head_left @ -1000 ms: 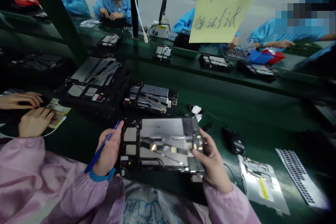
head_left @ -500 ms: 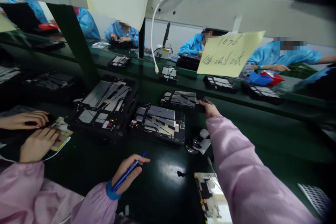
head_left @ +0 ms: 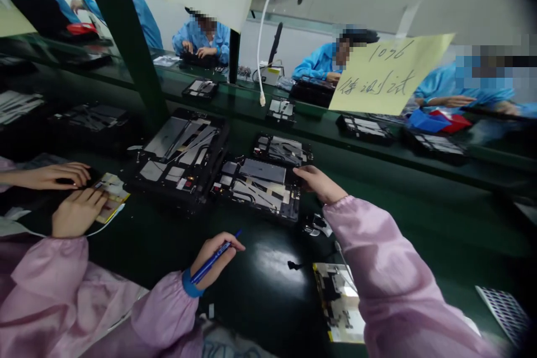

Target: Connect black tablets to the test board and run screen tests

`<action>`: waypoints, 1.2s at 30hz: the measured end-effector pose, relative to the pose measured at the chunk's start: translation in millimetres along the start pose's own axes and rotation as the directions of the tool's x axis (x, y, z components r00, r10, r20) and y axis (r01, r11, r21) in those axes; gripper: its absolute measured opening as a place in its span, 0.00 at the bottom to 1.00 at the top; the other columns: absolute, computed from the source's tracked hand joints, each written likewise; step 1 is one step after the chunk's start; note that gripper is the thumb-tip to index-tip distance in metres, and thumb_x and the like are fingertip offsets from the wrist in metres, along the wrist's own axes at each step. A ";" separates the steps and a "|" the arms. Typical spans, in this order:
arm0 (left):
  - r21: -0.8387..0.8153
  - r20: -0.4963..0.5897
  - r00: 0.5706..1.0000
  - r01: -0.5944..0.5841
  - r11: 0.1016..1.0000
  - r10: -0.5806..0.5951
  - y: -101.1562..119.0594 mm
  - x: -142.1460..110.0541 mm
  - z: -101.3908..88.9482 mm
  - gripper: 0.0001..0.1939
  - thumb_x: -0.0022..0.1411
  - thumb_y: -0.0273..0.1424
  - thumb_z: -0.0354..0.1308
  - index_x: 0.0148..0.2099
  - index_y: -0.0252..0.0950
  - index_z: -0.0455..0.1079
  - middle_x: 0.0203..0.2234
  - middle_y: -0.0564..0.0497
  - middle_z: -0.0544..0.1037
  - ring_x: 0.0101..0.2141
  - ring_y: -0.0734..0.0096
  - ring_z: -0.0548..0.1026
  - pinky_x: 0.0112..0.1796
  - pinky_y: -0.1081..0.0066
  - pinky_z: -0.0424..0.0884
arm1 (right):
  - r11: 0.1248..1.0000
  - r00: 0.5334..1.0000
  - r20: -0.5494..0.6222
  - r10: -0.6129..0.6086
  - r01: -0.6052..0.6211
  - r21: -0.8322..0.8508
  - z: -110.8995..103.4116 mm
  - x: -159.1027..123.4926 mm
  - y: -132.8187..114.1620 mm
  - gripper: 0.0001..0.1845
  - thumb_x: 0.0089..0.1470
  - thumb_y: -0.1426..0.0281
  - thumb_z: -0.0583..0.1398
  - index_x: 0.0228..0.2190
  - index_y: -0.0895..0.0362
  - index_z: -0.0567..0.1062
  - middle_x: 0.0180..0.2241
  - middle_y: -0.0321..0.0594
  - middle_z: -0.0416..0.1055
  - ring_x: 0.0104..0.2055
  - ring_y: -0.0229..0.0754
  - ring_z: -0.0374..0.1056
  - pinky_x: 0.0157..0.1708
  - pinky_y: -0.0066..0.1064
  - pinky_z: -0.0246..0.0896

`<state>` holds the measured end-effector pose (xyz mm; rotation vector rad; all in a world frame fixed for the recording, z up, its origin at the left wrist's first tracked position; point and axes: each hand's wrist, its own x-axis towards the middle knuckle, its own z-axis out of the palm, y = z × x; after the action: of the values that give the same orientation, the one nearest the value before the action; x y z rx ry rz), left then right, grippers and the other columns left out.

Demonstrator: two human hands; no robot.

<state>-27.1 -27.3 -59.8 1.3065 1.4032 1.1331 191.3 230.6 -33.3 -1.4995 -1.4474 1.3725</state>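
My left hand [head_left: 216, 260] is closed around a blue pen [head_left: 210, 265], its index finger pointing forward over the bench. My right hand [head_left: 316, 180] reaches out to the back right corner of the front black tray [head_left: 293, 210], its fingers closed at the rim. Open tablets with grey battery packs and ribbon cables lie in this tray. Just behind stands a second black tray [head_left: 282, 149] of similar parts. To the left is a larger black tray stack [head_left: 178, 156]. Below my right forearm lies a screen panel with yellow edges [head_left: 338, 302], a cable end on it.
At left, a co-worker's hands [head_left: 79, 210] rest by a yellow-edged panel [head_left: 111, 196]. A white cable [head_left: 260, 56] and a yellow note [head_left: 388, 75] hang from the overhead shelf. Small clear and metallic scraps [head_left: 314, 225] lie beside the front tray. People in blue work across the bench.
My right hand has moved from the rear tray's right end to the front tray's corner. The rear tray sits slightly further left. My left hand still holds the pen; the view has shifted.
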 end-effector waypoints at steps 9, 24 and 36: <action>-0.155 -0.301 0.953 -0.063 0.986 0.014 -8.9 1.2 5.1 0.19 0.64 0.45 0.50 0.33 0.33 0.68 0.29 0.45 0.78 0.31 0.68 0.76 0.33 0.69 0.71 | 0.929 0.963 -0.198 -0.183 0.235 0.286 0.6 -48.6 -3.5 0.31 0.30 0.61 0.66 0.40 0.51 0.64 0.32 0.30 0.60 0.25 0.31 0.60 0.22 0.25 0.58; -0.180 -0.166 0.946 0.247 0.952 -0.277 0.4 -58.2 -19.0 0.17 0.53 0.39 0.64 0.35 0.38 0.60 0.41 0.43 0.78 0.39 0.61 0.76 0.40 0.64 0.71 | 0.975 0.987 -0.040 -0.155 0.159 0.155 -6.8 -262.4 131.3 0.14 0.54 0.62 0.59 0.42 0.50 0.64 0.39 0.41 0.68 0.33 0.42 0.70 0.30 0.36 0.71; 0.353 -0.377 0.924 0.080 0.932 0.063 -20.9 -1.2 -3.0 0.09 0.56 0.35 0.57 0.33 0.38 0.60 0.36 0.47 0.76 0.35 0.66 0.75 0.39 0.66 0.69 | 0.663 0.857 0.129 -0.499 0.474 -0.580 30.9 -258.5 130.1 0.27 0.50 0.59 0.63 0.51 0.54 0.68 0.64 0.53 0.48 0.67 0.65 0.40 0.59 0.63 0.46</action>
<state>-34.0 -29.3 -79.7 1.3743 1.9827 1.2067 239.1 -48.8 -99.5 -1.3055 -2.1911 0.5609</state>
